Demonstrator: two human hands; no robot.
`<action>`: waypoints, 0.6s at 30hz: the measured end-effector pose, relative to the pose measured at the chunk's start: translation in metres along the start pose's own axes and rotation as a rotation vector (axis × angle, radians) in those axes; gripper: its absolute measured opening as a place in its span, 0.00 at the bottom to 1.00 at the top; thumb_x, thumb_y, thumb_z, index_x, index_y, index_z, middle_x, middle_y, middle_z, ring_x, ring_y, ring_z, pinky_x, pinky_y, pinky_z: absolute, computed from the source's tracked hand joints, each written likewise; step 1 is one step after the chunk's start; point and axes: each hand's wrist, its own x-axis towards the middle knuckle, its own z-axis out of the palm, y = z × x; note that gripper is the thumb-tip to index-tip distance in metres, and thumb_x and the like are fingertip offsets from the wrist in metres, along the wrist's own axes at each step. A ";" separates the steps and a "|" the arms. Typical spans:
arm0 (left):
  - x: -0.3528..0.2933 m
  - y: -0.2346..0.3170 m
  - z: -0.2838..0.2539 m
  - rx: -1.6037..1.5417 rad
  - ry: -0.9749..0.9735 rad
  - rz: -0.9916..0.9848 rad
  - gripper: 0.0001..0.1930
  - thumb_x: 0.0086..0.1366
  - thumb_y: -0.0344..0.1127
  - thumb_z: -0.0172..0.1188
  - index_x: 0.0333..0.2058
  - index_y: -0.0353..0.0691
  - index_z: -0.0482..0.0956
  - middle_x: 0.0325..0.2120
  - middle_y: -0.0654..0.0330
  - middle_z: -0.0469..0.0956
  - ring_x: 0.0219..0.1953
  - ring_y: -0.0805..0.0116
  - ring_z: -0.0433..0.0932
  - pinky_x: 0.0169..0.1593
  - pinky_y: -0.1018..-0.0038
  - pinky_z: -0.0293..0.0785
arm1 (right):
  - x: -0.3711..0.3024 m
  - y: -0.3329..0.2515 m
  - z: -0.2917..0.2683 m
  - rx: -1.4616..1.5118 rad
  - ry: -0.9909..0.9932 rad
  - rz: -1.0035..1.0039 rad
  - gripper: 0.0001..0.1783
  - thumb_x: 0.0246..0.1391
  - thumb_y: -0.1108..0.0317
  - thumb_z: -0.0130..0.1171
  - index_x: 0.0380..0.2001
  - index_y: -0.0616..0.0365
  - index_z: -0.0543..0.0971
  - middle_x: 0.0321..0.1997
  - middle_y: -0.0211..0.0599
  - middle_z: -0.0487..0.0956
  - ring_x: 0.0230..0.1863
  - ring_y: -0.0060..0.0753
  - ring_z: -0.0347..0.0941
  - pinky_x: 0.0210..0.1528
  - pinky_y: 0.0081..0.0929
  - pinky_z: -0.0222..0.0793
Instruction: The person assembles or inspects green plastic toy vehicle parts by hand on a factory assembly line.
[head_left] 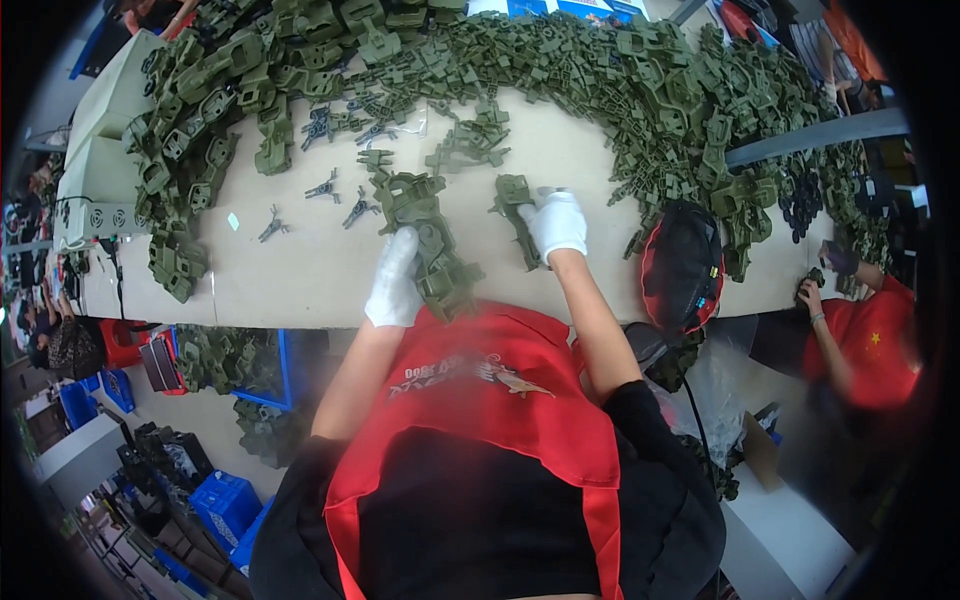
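My left hand (396,280), in a white glove, is closed on the near left side of a large olive-green moulded plastic part (432,245), long with cut-outs. It is held over the table's front edge, just above my red apron. My right hand (556,224), gloved too, grips a smaller, narrow green plastic part (515,205) by its right side; some fingers are hidden behind the glove. The two parts are apart. Small green pieces (375,160) lie just beyond the large part, and several grey-blue small parts (359,208) are scattered left of it.
Heaps of green plastic parts (640,90) ring the table's (300,285) far side and both ends. A black cap-like thing with red trim (684,268) sits at the right front edge. A grey bar (820,135) crosses the right. A co-worker in red (865,345) handles something at far right.
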 end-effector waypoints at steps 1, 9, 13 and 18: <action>-0.001 0.000 0.003 0.000 0.001 0.010 0.35 0.60 0.59 0.59 0.58 0.42 0.65 0.47 0.57 0.74 0.47 0.62 0.75 0.48 0.62 0.76 | 0.002 0.009 -0.001 0.004 0.067 0.010 0.28 0.45 0.50 0.65 0.45 0.59 0.80 0.47 0.51 0.79 0.49 0.48 0.75 0.52 0.37 0.71; 0.010 -0.001 0.015 0.039 -0.061 0.066 0.47 0.50 0.73 0.56 0.59 0.42 0.63 0.49 0.58 0.73 0.48 0.63 0.75 0.49 0.63 0.75 | 0.011 0.027 0.015 0.581 0.045 0.038 0.28 0.44 0.62 0.66 0.52 0.53 0.77 0.37 0.45 0.82 0.37 0.42 0.79 0.43 0.34 0.73; 0.008 0.006 0.014 0.199 -0.115 0.061 0.55 0.44 0.79 0.54 0.59 0.37 0.62 0.50 0.57 0.72 0.48 0.65 0.75 0.50 0.65 0.75 | -0.055 -0.036 -0.078 0.979 -0.002 -0.109 0.22 0.48 0.66 0.63 0.50 0.54 0.79 0.35 0.42 0.82 0.32 0.38 0.78 0.39 0.31 0.74; 0.011 -0.001 0.040 0.156 -0.083 0.176 0.55 0.44 0.78 0.57 0.59 0.37 0.61 0.41 0.61 0.74 0.37 0.71 0.76 0.38 0.75 0.75 | -0.093 -0.084 -0.111 0.370 0.395 -0.669 0.18 0.48 0.68 0.62 0.45 0.54 0.80 0.35 0.41 0.82 0.31 0.41 0.78 0.38 0.33 0.74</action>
